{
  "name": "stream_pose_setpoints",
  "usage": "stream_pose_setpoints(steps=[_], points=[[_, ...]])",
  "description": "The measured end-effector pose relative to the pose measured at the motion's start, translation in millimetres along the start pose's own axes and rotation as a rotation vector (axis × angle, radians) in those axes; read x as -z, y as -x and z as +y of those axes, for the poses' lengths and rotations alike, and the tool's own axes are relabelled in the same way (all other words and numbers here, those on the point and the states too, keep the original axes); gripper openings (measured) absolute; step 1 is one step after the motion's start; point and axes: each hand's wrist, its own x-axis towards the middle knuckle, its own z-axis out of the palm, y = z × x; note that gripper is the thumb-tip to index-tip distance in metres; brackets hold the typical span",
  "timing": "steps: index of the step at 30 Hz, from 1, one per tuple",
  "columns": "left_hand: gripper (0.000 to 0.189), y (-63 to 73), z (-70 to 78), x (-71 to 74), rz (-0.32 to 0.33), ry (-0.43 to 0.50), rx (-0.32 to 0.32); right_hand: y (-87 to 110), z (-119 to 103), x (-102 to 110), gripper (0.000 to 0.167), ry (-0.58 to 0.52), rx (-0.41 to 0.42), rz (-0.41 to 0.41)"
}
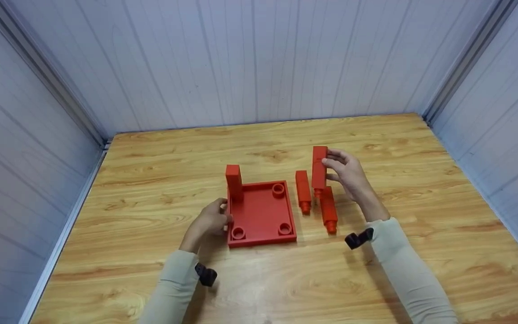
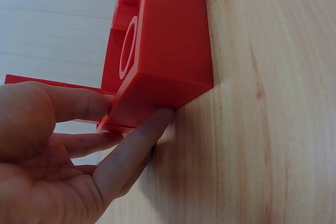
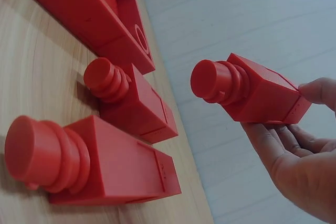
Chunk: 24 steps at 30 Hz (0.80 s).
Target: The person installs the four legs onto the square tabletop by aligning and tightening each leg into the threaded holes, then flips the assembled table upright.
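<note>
A red square base with raised walls lies on the table, round sockets in three corners. In its far left corner stands a red square post. My left hand grips the base's left side, thumb at the rim and fingers against the outer wall. Raised to the right of the base, my right hand pinches a red table leg between thumb and fingers. Its round threaded end points toward me, tilted down. Two matching legs lie below it: one near the base, the other farther right.
Everything stands on a wood-grain table. Pale panel walls rise behind it and along the left and right sides. A black camera mount is on each wrist, over light sleeves.
</note>
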Motion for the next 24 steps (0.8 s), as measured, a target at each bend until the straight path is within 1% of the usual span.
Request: stream_pose_setpoints(steps=[2,7,11,17,24], points=[[0.052,0.5,0.2,0.0,0.0,0.001,-0.001,-0.2,-1,-3,0.052,-0.001,0.012,0.005],[0.052,1.6,0.4,-0.3,0.008,-0.033,-0.019,-0.8,-1,-11,0.048,-0.009,0.05,0.001],[0.053,1.7,1.0,-0.4,0.014,-0.045,-0.02,-0.8,0,-17,0.045,0.011,0.083,-0.002],[0.053,1.3,1.7,-0.6,0.013,-0.037,-0.016,-0.8,2,-28,0.045,0.026,0.135,-0.014],[0.053,2.1,1.2,-1.1,0.012,0.0,-0.018,-2.5,5,-42,0.044,-0.017,0.171,-0.003]])
